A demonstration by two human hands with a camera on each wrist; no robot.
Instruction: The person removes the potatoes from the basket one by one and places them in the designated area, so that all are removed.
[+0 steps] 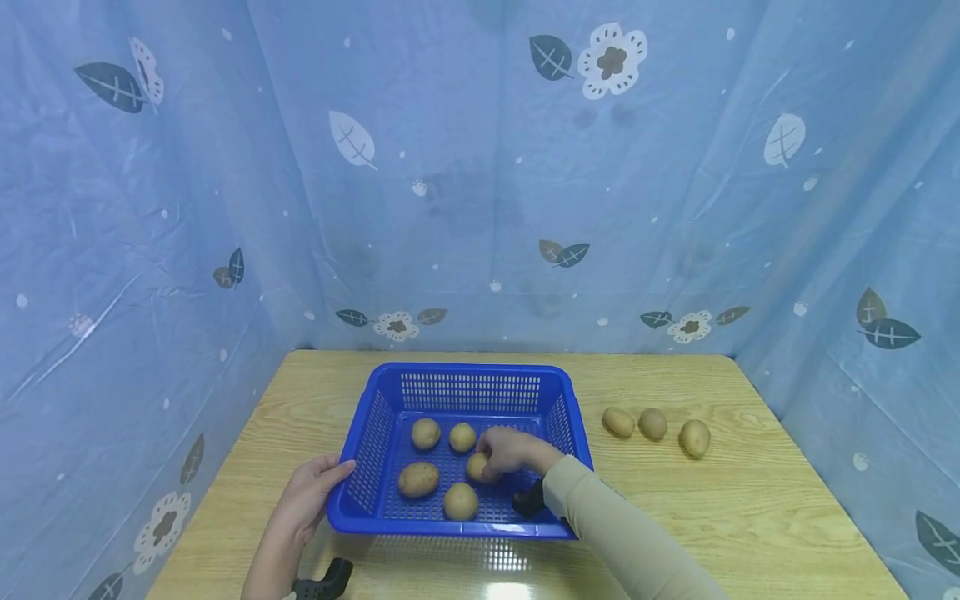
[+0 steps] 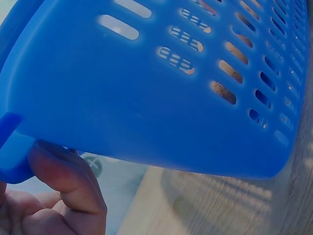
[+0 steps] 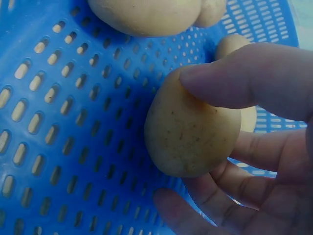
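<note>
A blue plastic basket (image 1: 450, 528) with slotted walls stands on the table, several potatoes lying on its floor. At its left rim my left hand (image 1: 306, 492) grips the edge; in the left wrist view a bent finger (image 2: 68, 181) meets the rim beneath the basket's wall (image 2: 88, 93). My right hand (image 1: 513, 450) reaches inside, holding a potato (image 3: 190, 137) between the thumb (image 3: 234, 78) and the fingers. Around it in the basket are a long potato (image 1: 418, 480), a rounder front potato (image 1: 461, 502), and two back potatoes (image 1: 425, 433).
Right of the basket, three more potatoes (image 1: 652, 424) lie in a row on the wooden table (image 1: 720, 517). Blue patterned curtains (image 1: 465, 208) enclose the table at the back and both sides. The right forearm (image 1: 622, 529) crosses the basket's front right corner.
</note>
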